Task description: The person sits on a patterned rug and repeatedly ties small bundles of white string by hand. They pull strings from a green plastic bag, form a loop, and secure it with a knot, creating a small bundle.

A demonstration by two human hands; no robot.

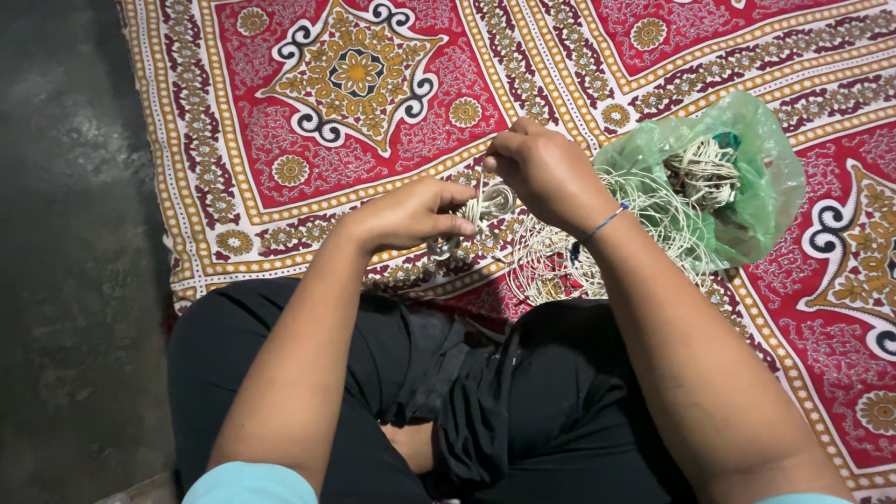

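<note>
Pale cord loop (492, 201) pinched between raised left hand (411, 217) and right hand (546, 173).

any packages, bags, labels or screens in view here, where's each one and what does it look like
Green plastic bag: thin and see-through, crumpled, mouth open toward the person; lies on the red patterned cloth right of the right hand; holds bundles of pale cord, with loose cord spilling from its mouth.
No labels, signs or screens in view.
</note>
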